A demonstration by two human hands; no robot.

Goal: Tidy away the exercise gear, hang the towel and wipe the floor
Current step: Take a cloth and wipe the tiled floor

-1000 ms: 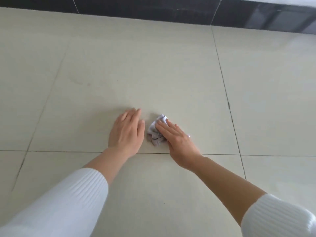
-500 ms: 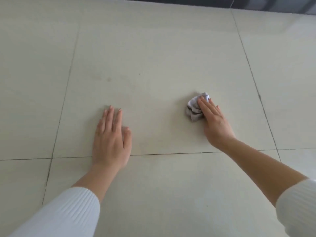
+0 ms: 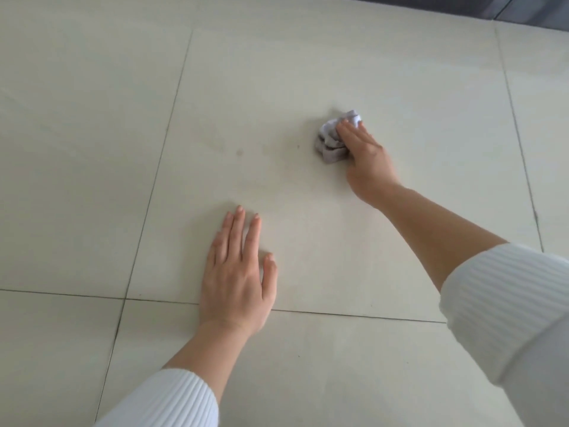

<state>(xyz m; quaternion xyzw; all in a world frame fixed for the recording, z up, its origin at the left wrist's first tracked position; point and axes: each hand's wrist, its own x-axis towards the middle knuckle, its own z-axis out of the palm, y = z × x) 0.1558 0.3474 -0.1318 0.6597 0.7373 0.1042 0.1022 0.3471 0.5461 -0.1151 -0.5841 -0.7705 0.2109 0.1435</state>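
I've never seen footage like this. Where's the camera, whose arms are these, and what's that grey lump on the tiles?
No machine here: a person wears a wide-angle camera on the head, looking forward and down, so the arms in white sleeves are their own. It is the only view. The surface is a pale tiled floor. The left hand lies flat on a tile, fingers straight, holding nothing. The right hand presses straight fingers onto a crumpled grey cloth, apparently the rag for wiping the floor. A small dark mark sits on the tile to the left of the cloth.
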